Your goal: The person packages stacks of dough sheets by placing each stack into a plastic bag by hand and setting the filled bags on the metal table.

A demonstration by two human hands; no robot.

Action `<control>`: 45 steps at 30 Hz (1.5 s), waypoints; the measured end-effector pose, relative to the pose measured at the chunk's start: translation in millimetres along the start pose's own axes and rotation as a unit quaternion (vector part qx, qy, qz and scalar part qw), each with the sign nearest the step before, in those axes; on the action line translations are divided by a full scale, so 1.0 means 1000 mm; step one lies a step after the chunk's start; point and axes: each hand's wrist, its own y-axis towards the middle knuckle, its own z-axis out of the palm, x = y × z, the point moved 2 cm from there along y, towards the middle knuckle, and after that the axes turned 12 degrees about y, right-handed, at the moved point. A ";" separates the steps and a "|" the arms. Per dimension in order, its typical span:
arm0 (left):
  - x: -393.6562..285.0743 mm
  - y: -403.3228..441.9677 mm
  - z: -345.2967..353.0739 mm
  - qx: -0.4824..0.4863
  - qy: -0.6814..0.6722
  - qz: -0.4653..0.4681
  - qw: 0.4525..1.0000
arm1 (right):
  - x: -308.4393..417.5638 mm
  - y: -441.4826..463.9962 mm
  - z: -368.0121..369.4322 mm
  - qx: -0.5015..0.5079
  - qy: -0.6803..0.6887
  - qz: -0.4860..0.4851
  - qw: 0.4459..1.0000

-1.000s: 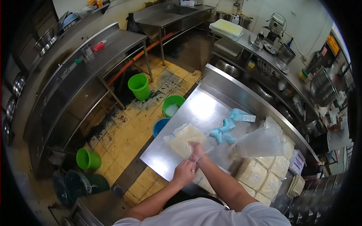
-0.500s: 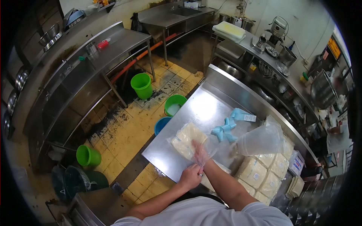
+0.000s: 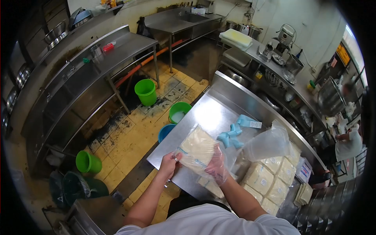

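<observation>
I'm gripping the clear plastic bag [image 3: 199,169], left hand [image 3: 167,164] at 8 o'clock, right hand [image 3: 217,163] holding the pale square slab [image 3: 198,147], no squishing!

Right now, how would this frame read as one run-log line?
left hand: on left edge of clear bag | right hand: inside bag, against pale slab | nearby: blue strip, packed slabs | surface: steel table

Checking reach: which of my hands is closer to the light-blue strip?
Right. Your right hand, showing through the clear bag, is on the near side of the strip; your left hand, at the bag's left edge, is farther away, leftward.
</observation>
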 end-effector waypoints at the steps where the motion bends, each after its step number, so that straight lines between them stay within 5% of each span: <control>1: 0.003 -0.003 0.001 -0.007 -0.030 0.006 0.999 | -0.003 -0.006 0.004 0.001 -0.004 -0.005 1.000; 8: 0.053 0.001 -0.018 -0.031 -0.347 -0.054 0.936 | -0.002 -0.028 0.015 0.006 -0.111 -0.107 0.988; 11: 0.057 -0.007 -0.033 -0.117 -0.308 -0.095 0.939 | 0.002 -0.021 0.031 -0.010 -0.253 -0.179 0.951; 12: 0.058 -0.009 -0.036 -0.122 -0.288 -0.089 0.946 | -0.003 -0.016 0.044 -0.090 -0.479 -0.109 0.867; 13: 0.058 -0.013 -0.039 -0.127 -0.268 -0.082 0.952 | -0.010 -0.006 0.070 -0.164 -0.671 -0.032 0.722; 15: 0.059 -0.018 -0.041 -0.140 -0.204 -0.046 0.968 | -0.010 0.026 0.002 0.067 -0.860 -0.246 0.442; 18: 0.065 -0.024 -0.029 -0.168 0.002 0.088 0.982 | -0.047 0.043 -0.039 -0.014 -0.979 0.005 0.201; 19: 0.077 -0.023 -0.025 -0.181 0.121 0.163 0.962 | -0.050 0.037 -0.062 0.005 -0.984 -0.048 0.174; 20: 0.082 -0.023 -0.024 -0.189 0.239 0.233 0.924 | -0.056 0.029 -0.072 0.000 -0.982 -0.063 0.179; 21: 0.075 -0.033 -0.022 -0.132 0.352 0.181 0.909 | -0.060 0.022 -0.078 -0.005 -0.980 -0.078 0.183; 22: 0.062 -0.044 -0.016 -0.150 0.420 0.224 0.867 | -0.064 0.015 -0.080 -0.012 -0.978 -0.090 0.188; 24: 0.043 -0.058 0.004 -0.181 0.544 0.306 0.760 | -0.065 0.000 -0.082 -0.040 -0.957 0.067 0.279; 25: 0.044 -0.057 0.007 -0.150 0.541 0.254 0.788 | -0.066 -0.009 -0.074 -0.054 -0.935 0.142 0.320; 28: 0.034 -0.049 0.009 -0.192 0.590 0.234 0.748 | -0.072 -0.048 -0.021 -0.078 -0.929 -0.155 0.328; 31: 0.037 -0.006 -0.007 -0.126 0.618 0.156 0.760 | -0.038 -0.022 -0.003 -0.078 -0.930 -0.315 0.170; 34: -0.010 0.001 -0.017 -0.177 0.623 0.185 0.739 | 0.012 0.008 -0.015 -0.127 -0.942 -0.167 0.263; 37: -0.051 -0.030 -0.023 -0.199 0.552 0.290 0.756 | 0.006 -0.017 0.026 -0.049 -0.916 -0.222 0.332; 40: -0.028 -0.059 -0.037 -0.165 0.584 0.278 0.745 | -0.021 -0.052 0.008 -0.105 -0.920 -0.128 0.355; 44: 0.032 -0.101 -0.056 -0.017 0.658 0.026 0.752 | -0.051 -0.091 -0.082 -0.096 -0.894 -0.023 0.437; 45: 0.039 -0.109 -0.061 -0.014 0.639 0.021 0.768 | -0.055 -0.095 -0.076 -0.096 -0.901 0.009 0.422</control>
